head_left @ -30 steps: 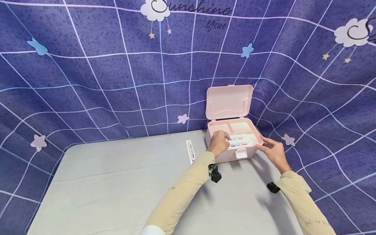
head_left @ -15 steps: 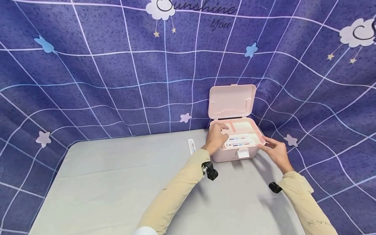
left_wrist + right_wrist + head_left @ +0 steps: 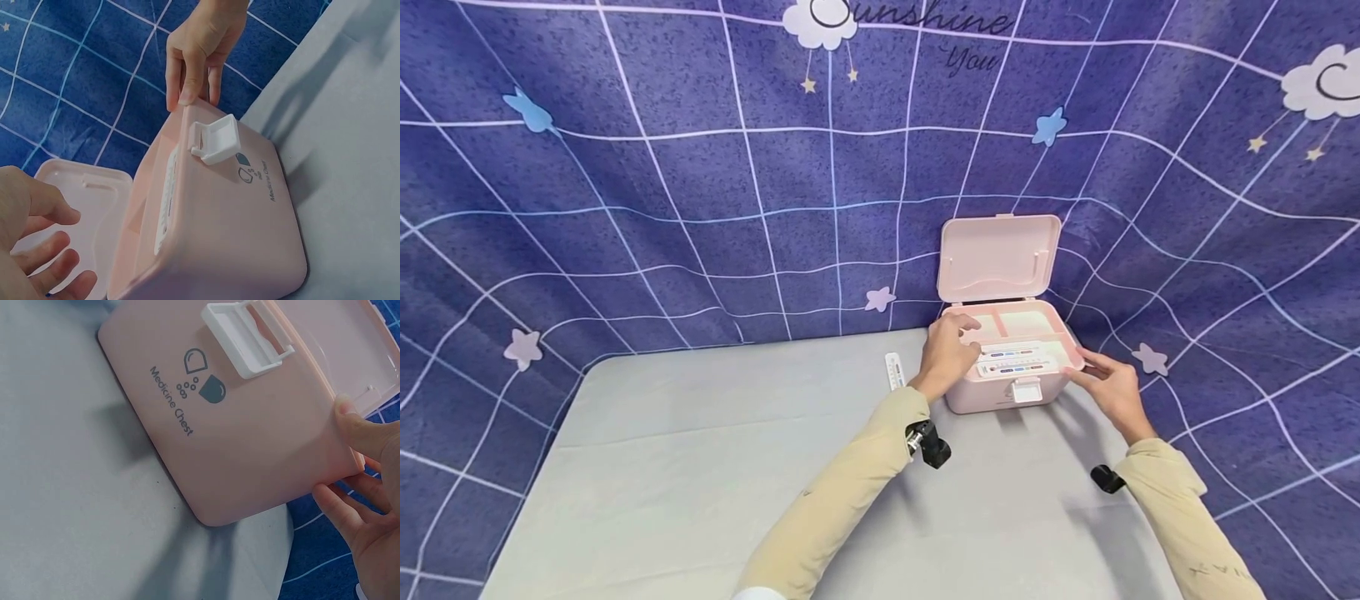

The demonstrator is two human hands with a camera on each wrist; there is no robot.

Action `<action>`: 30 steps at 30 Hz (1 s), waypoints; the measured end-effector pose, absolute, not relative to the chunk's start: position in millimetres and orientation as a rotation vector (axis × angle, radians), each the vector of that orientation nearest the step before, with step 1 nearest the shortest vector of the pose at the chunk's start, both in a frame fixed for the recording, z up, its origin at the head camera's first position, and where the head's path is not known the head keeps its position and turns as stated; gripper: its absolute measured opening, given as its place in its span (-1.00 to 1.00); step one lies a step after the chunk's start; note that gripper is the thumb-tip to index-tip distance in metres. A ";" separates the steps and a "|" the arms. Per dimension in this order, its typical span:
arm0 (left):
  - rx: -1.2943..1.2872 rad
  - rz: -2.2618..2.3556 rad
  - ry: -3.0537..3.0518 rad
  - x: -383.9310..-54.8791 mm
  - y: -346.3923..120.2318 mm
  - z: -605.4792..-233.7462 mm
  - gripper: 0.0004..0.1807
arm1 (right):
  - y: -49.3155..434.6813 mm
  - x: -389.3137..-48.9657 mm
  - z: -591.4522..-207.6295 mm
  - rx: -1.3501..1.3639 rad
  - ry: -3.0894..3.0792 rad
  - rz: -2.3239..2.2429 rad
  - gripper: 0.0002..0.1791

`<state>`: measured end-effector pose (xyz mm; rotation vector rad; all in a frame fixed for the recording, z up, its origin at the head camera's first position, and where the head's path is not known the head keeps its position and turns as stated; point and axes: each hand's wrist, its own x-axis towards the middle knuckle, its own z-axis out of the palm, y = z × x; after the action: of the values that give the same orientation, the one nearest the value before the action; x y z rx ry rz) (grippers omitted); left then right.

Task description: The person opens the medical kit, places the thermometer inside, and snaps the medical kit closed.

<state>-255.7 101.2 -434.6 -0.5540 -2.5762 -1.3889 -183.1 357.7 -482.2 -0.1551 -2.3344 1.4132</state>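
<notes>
A pink medicine chest (image 3: 1004,398) stands with its lid (image 3: 998,258) raised and its white latch (image 3: 247,340) hanging loose at the front. Two white thermometer strips with printed scales, one of them the front thermometer (image 3: 1017,367), lie side by side in the chest's front compartment. My left hand (image 3: 950,350) hovers over the left side of the chest, thumb and fingers spread apart with nothing between them. At the right front corner, my right hand (image 3: 1112,390) grips the rim, thumb on top and fingers against the outer side, as the right wrist view (image 3: 369,450) shows.
Another white thermometer (image 3: 894,371) lies on the grey-covered table (image 3: 700,467), left of the chest and partly hidden by the left forearm. Behind and to the right hangs a blue gridded curtain (image 3: 775,175). Dividers split the chest's tray into compartments.
My left hand has let go of a thermometer in the front compartment and drawn back leftward, its fingers spreading. The right hand keeps its grip on the rim. The head view has shifted slightly.
</notes>
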 end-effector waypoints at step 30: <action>-0.337 -1.469 -2.476 -241.7 60.7 -466.3 -0.61 | 372.0 -194.9 -501.6 -0.158 -2.323 1.481 -0.42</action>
<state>-241.7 60.7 -466.3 -0.3371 -2.4762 -1.4690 -194.9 372.0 -501.6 -0.1585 -2.3232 1.4812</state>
